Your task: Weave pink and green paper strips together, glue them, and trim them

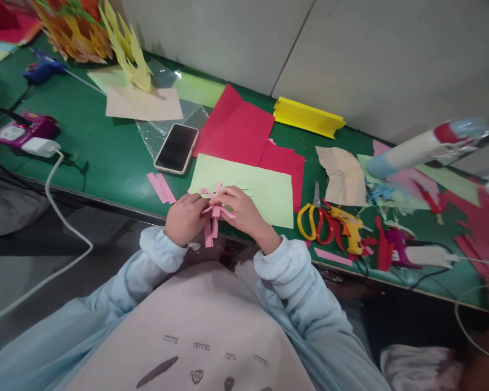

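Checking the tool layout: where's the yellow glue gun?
Head view, right of centre: the yellow glue gun lies on the green table, just right of the scissors and to the right of the right hand.

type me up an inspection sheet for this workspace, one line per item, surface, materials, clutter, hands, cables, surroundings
Surface: green tabletop, partly covered by paper.
Job's things: pink paper strips between the hands; two loose strips lie near the left hand.
Clutter: phone, red sheets, pale green sheet, scissors and yellow glue gun.
Hands: left and right close together at the table's front edge, both on the held strips; some fingertips hidden.
Cables: white cable runs from a white plug at the purple box and hangs over the front edge.
Surroundings: grey wall behind; lower right too dark to read.
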Tool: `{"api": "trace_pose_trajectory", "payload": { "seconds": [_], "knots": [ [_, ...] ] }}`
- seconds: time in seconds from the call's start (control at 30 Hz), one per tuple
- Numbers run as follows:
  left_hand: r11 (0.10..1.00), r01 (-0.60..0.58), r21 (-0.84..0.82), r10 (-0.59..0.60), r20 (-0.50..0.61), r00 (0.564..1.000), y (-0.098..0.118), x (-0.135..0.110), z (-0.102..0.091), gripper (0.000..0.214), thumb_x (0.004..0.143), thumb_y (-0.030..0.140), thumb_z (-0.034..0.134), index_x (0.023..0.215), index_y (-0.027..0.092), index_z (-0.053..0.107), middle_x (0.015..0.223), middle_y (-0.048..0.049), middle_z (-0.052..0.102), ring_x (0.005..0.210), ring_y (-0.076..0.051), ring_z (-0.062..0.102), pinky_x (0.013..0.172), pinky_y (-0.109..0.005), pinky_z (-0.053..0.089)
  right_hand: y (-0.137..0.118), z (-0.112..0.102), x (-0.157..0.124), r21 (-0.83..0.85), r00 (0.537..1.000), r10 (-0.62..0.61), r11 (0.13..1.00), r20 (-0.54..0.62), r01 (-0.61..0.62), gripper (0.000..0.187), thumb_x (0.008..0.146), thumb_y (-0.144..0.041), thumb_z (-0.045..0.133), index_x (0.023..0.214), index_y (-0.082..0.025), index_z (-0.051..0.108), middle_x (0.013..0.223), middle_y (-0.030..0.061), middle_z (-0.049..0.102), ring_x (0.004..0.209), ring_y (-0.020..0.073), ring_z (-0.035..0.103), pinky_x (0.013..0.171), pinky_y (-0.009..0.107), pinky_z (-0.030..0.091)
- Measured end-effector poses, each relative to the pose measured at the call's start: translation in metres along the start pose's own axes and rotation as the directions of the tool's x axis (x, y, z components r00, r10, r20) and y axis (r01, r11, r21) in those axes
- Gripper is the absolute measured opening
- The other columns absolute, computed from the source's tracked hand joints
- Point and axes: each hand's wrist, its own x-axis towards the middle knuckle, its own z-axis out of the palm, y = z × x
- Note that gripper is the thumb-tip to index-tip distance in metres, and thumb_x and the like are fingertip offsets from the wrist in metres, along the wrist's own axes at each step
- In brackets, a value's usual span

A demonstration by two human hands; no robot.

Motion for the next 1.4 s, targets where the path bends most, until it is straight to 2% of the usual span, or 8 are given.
{"api": "trace_pose_trajectory", "payload": {
  "seconds": [0.2, 0.5, 0.63, 0.8, 0.97, 1.13, 1.27, 1.4],
  "knots": [
    [0.998, 0.038, 0.059, -0.036, -0.037, 0.999, 0.005, 0.001, 0.000, 0.015, 0.087, 0.021, 0.053, 0.082, 0.018, 0.067, 0.082, -0.0076, 0.066, 0.080, -0.024, 0.061, 0.065, -0.034, 0.046, 0.009, 0.004, 0.002, 0.191, 0.960, 0.223, 0.963, -0.168, -0.190, 0.017, 0.089, -0.036, 0.061, 0.080, -0.022, 0.067, 0.087, 0.0058, 0.067, 0.088, 0.0216, 0.062, 0.083, 0.035, 0.050],
    [0.992, 0.124, -0.001, -0.124, -0.056, 0.991, 0.009, 0.003, -0.004, 0.021, 0.091, 0.025, 0.049, 0.082, 0.018, 0.067, 0.080, -0.0078, 0.068, 0.077, -0.022, 0.062, 0.063, -0.031, 0.042, 0.005, 0.000, 0.000, 0.358, 0.887, 0.429, 0.866, -0.172, -0.349, 0.023, 0.084, -0.042, 0.065, 0.084, -0.020, 0.073, 0.088, 0.0064, 0.073, 0.083, 0.0222, 0.067, 0.080, 0.035, 0.051],
    [0.986, 0.166, -0.012, -0.166, -0.042, 0.985, 0.007, 0.002, -0.006, 0.018, 0.089, 0.025, 0.051, 0.081, 0.018, 0.066, 0.077, -0.0069, 0.068, 0.075, -0.023, 0.062, 0.060, -0.030, 0.038, 0.007, 0.003, -0.004, 0.439, 0.861, 0.475, 0.823, -0.183, -0.361, 0.023, 0.081, -0.041, 0.068, 0.080, -0.019, 0.073, 0.085, 0.0056, 0.074, 0.081, 0.0207, 0.068, 0.077, 0.032, 0.052],
    [0.981, 0.181, -0.064, -0.184, -0.051, 0.982, 0.002, 0.003, -0.006, 0.027, 0.093, 0.031, 0.047, 0.077, 0.018, 0.065, 0.072, -0.0061, 0.067, 0.071, -0.021, 0.061, 0.059, -0.030, 0.036, 0.014, 0.001, -0.012, 0.446, 0.908, 0.373, 0.857, -0.192, -0.258, 0.013, 0.080, -0.033, 0.067, 0.081, -0.021, 0.071, 0.090, 0.0041, 0.073, 0.089, 0.0199, 0.068, 0.084, 0.033, 0.052],
    [0.979, 0.187, -0.084, -0.191, -0.043, 0.981, 0.001, 0.005, -0.006, 0.032, 0.094, 0.033, 0.046, 0.071, 0.019, 0.063, 0.067, -0.0048, 0.064, 0.067, -0.019, 0.059, 0.057, -0.030, 0.033, 0.011, -0.008, -0.018, 0.240, 0.988, 0.140, 0.963, -0.071, -0.120, 0.011, 0.082, -0.022, 0.064, 0.091, -0.021, 0.071, 0.092, 0.0050, 0.069, 0.088, 0.0189, 0.065, 0.079, 0.030, 0.051],
    [0.987, 0.144, -0.071, -0.148, -0.054, 0.987, 0.000, 0.004, -0.006, 0.030, 0.093, 0.033, 0.047, 0.073, 0.018, 0.062, 0.069, -0.0049, 0.064, 0.068, -0.019, 0.059, 0.058, -0.030, 0.033, 0.000, -0.006, -0.018, 0.083, 0.999, 0.033, 0.996, 0.004, -0.033, 0.018, 0.089, -0.015, 0.056, 0.099, -0.020, 0.069, 0.104, 0.0073, 0.067, 0.095, 0.0184, 0.063, 0.083, 0.029, 0.050],
    [0.989, 0.133, -0.064, -0.136, -0.040, 0.990, -0.001, 0.003, -0.006, 0.028, 0.093, 0.033, 0.049, 0.074, 0.018, 0.062, 0.070, -0.0049, 0.064, 0.069, -0.020, 0.059, 0.058, -0.030, 0.034, -0.006, -0.002, -0.018, -0.070, 0.999, -0.032, 0.997, 0.024, 0.033, 0.016, 0.091, -0.015, 0.054, 0.097, -0.019, 0.068, 0.102, 0.0081, 0.068, 0.097, 0.0200, 0.062, 0.086, 0.030, 0.050],
    [0.991, 0.121, -0.054, -0.122, -0.027, 0.992, 0.000, 0.003, -0.006, 0.024, 0.092, 0.031, 0.051, 0.075, 0.019, 0.062, 0.072, -0.0048, 0.065, 0.071, -0.020, 0.060, 0.059, -0.030, 0.034, -0.004, -0.002, -0.019, -0.123, 0.996, -0.084, 0.989, 0.008, 0.085, 0.017, 0.094, -0.017, 0.051, 0.101, -0.018, 0.067, 0.106, 0.0097, 0.069, 0.100, 0.0205, 0.061, 0.088, 0.031, 0.050]
  ]
}}
